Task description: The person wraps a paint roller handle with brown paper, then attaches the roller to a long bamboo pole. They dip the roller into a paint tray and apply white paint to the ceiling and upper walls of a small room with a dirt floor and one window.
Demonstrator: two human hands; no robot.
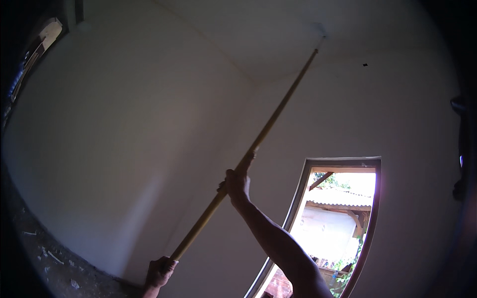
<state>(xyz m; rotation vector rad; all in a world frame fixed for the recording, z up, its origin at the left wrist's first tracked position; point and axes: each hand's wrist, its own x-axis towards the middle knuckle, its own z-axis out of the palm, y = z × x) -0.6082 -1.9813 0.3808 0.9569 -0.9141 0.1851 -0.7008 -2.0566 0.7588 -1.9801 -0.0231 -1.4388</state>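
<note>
A long yellowish-brown pole (276, 115) slants from the lower left up toward the ceiling at the upper right. Wrapped round its low end is my left hand (160, 272). Farther up, near the middle of the picture, my right hand (239, 183) grips the same pole, with that forearm coming in from the lower right. A thin rod extends from the pole's top to a dim bluish shape (319, 28) against the ceiling; it is too faint to tell its kind, though it could be a roller head.
Pale walls (149, 119) meet the ceiling (278, 30) in a corner. On the right stands a framed window opening (343, 163), with a corrugated roof and greenery outside. Another opening (44, 39) shows at the upper left. Dark floor (59, 270) with pale scraps lies lower left.
</note>
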